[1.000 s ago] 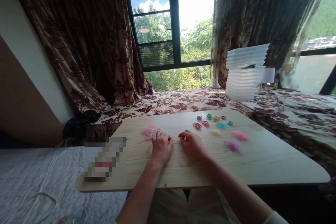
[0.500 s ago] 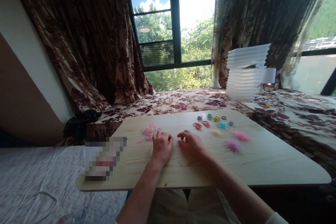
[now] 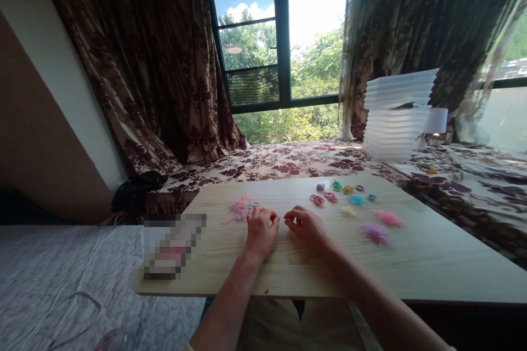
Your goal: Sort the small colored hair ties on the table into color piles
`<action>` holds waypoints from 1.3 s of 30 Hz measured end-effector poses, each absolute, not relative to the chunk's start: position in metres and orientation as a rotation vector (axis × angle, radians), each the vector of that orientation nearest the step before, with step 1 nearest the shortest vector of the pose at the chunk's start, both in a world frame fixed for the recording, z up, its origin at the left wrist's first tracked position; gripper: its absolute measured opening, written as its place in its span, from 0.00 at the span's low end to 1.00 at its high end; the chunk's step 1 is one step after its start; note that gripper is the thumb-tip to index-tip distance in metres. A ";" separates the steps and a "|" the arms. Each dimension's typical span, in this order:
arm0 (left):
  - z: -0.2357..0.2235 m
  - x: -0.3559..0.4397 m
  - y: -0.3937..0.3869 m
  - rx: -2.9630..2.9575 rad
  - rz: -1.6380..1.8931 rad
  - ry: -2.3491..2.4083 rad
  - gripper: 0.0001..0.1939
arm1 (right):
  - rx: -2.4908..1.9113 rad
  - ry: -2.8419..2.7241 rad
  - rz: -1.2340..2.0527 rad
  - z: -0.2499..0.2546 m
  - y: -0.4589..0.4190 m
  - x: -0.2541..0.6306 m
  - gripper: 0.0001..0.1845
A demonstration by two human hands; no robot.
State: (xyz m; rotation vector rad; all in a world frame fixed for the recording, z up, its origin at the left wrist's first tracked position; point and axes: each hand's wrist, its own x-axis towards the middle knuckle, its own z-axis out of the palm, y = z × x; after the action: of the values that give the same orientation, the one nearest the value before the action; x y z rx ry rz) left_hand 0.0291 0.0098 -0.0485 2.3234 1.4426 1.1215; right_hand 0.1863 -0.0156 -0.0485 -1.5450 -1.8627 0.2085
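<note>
My left hand (image 3: 262,229) rests on a pale wooden board (image 3: 432,263), fingers curled, beside a mixed pile of pink small elastic bands (image 3: 242,207). My right hand (image 3: 308,225) sits close to it, thumb and fingers pinched together; whatever is between them is too small to make out. The two hands nearly touch at the fingertips. To the right lie sorted little heaps of bands: red (image 3: 318,199), green (image 3: 337,185), turquoise (image 3: 357,199), pink (image 3: 388,218) and purple (image 3: 374,233).
A blurred-out package (image 3: 173,245) lies on the board's left end. A stack of clear plastic trays (image 3: 395,115) stands on the flowered window seat at the back right, with a small white lamp (image 3: 435,120) beside it. A white quilt (image 3: 49,279) lies to the left.
My hands have kept their place on the board, fingertips drawing slightly closer together. The view has shifted a little, so everything sits further right in the frame.
</note>
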 end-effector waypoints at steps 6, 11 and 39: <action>-0.051 0.028 0.012 2.342 1.128 1.450 0.08 | -1.579 -1.830 0.176 -0.047 -0.016 0.186 0.12; -0.054 0.026 0.013 2.390 1.083 1.461 0.09 | -1.611 -1.813 0.197 -0.048 -0.016 0.186 0.13; -0.046 0.035 0.007 2.388 1.308 1.467 0.11 | -1.307 -1.784 0.447 -0.061 -0.009 0.198 0.13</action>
State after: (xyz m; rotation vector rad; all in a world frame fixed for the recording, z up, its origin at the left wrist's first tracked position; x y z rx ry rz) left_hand 0.0351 0.0069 -0.0456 2.3880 1.4673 1.3078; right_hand 0.1978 -0.0094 -0.0610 -1.3072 -1.7843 0.4468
